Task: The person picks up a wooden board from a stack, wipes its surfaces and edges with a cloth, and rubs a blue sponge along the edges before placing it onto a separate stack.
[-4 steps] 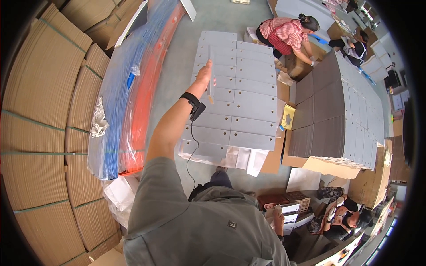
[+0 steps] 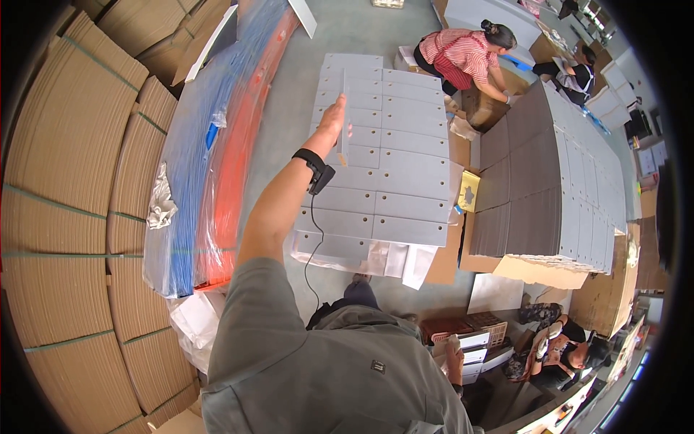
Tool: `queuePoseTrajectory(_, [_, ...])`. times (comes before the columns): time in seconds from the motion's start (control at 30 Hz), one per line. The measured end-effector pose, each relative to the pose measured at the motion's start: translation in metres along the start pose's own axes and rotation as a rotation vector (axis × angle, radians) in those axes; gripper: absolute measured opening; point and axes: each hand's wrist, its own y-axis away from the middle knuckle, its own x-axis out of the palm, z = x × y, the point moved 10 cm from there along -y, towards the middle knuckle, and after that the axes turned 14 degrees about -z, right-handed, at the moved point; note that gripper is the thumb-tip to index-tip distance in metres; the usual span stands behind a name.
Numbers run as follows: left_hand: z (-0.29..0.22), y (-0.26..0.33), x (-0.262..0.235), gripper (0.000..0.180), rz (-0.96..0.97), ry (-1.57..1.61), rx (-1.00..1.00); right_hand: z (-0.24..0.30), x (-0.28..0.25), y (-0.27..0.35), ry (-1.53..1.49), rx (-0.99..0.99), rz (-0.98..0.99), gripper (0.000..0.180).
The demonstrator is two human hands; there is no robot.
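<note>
My left hand [image 2: 333,119] reaches far forward, a wired black band on its wrist. Its fingers are closed around a thin grey panel [image 2: 343,148], which stands on edge, seen almost edge-on. Below it, flat grey panels with small holes [image 2: 412,184] lie in rows across a low stack. I cannot make out whether the held panel touches the stack. At the lower right, my right hand [image 2: 454,360] is beside several light-coloured panels [image 2: 473,356], near a reddish-brown plastic crate [image 2: 494,327]. Some of its fingers are hidden, and its grip is unclear.
Strapped cardboard stacks [image 2: 58,289] line the left side, beside plastic-wrapped blue and red lengths [image 2: 224,166]. A tall stack of grey panels [image 2: 531,173] stands to the right. A person in a striped top [image 2: 463,58] bends behind it; another person [image 2: 557,354] sits lower right.
</note>
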Motion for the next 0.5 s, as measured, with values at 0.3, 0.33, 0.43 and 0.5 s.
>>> queuePoseTrajectory(0.3, [-0.041,0.01,0.009,0.069,0.049,0.063,0.049,-0.022,0.006,-0.006,-0.035,0.007,-0.012,0.059])
queuePoseTrajectory(0.33, [-0.04,0.022,0.013,0.071,0.077,0.096,0.016,-0.025,0.006,-0.003,-0.036,0.017,-0.014,0.059])
queuePoseTrajectory(0.43, [-0.02,0.072,0.014,0.074,0.19,0.147,-0.03,-0.035,0.01,-0.001,-0.088,0.078,-0.028,0.058])
queuePoseTrajectory(0.5, [0.005,0.122,0.035,0.077,0.393,0.228,-0.094,-0.068,0.001,-0.02,-0.05,0.054,-0.097,0.055])
